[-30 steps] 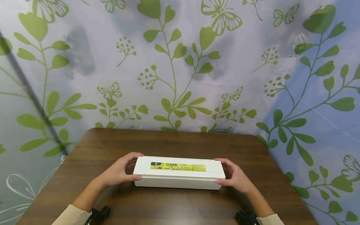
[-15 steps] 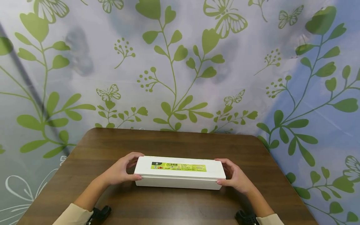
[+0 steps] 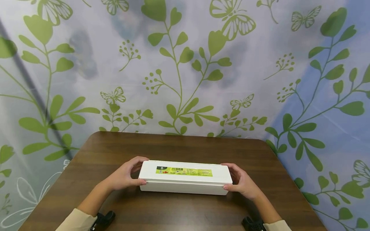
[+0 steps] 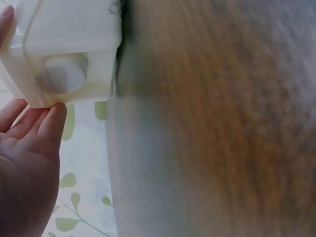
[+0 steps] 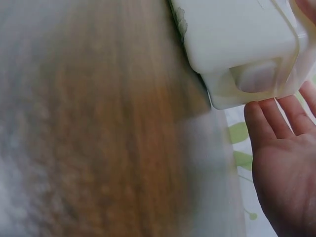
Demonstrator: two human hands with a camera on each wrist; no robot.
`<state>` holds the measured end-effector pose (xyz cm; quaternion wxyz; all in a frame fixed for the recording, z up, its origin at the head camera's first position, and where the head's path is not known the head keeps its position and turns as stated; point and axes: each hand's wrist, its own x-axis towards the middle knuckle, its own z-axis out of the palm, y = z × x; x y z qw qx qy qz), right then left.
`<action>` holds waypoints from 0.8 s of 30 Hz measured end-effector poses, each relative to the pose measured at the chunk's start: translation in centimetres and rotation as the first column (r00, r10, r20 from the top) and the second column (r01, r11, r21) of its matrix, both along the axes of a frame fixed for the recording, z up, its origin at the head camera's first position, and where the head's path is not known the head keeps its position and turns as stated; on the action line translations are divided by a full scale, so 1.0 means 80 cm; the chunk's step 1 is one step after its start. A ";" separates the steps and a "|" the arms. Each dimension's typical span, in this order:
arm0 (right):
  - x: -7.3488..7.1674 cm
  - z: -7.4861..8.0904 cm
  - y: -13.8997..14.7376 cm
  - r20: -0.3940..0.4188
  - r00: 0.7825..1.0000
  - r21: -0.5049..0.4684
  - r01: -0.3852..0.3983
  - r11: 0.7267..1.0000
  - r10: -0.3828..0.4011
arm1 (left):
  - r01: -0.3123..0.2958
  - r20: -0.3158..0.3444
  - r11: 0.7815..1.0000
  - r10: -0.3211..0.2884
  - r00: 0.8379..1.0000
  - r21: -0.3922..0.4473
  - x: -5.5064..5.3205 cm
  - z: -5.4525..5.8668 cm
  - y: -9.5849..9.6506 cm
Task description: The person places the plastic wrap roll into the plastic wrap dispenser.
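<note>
A long white cling film box [image 3: 185, 187] lies across the table with its lid down and a green-yellow label [image 3: 183, 171] on top. At its left end my left hand [image 3: 123, 175] grips it, thumb on the front face and fingers round the back. My right hand [image 3: 242, 182] holds the right end the same way. Close up in the left wrist view, the box's end [image 4: 101, 74] has a rounded recess, and the fingers of that hand [image 4: 29, 163] touch its far edge. A similar recess shows in the right wrist view, beside the right hand [image 5: 286, 163].
The brown wooden table [image 3: 179, 211] has rounded far corners. Behind it hangs a pale curtain [image 3: 185, 83] printed with green leaves and butterflies, which also runs down both sides. Black straps with mounts [image 3: 105, 219] sit at both wrists by the beige sleeves.
Both hands keep their hold on the box, which stays in place. Only the head view has shifted very slightly.
</note>
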<state>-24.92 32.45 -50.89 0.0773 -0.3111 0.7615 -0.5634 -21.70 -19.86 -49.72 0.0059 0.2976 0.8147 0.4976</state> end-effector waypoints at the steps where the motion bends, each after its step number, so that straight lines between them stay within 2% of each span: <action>1: 0.000 0.000 0.000 0.006 1.000 -0.001 0.002 1.000 -0.002 | 0.001 0.000 1.000 -0.001 1.000 0.001 -0.001 0.000 0.000; 15: -0.003 0.006 0.000 0.001 0.999 0.001 -0.032 0.999 0.032 | -0.008 0.007 1.000 0.008 1.000 0.000 -0.001 0.002 0.001; 20: -0.008 0.013 0.001 0.000 0.999 0.014 -0.045 0.999 0.045 | -0.020 -0.020 1.000 0.019 1.000 -0.015 -0.003 0.005 0.000; 24: -0.011 0.027 0.002 -0.069 0.997 0.025 -0.039 0.999 0.040 | -0.019 -0.046 1.000 0.018 0.999 -0.017 -0.007 0.011 -0.006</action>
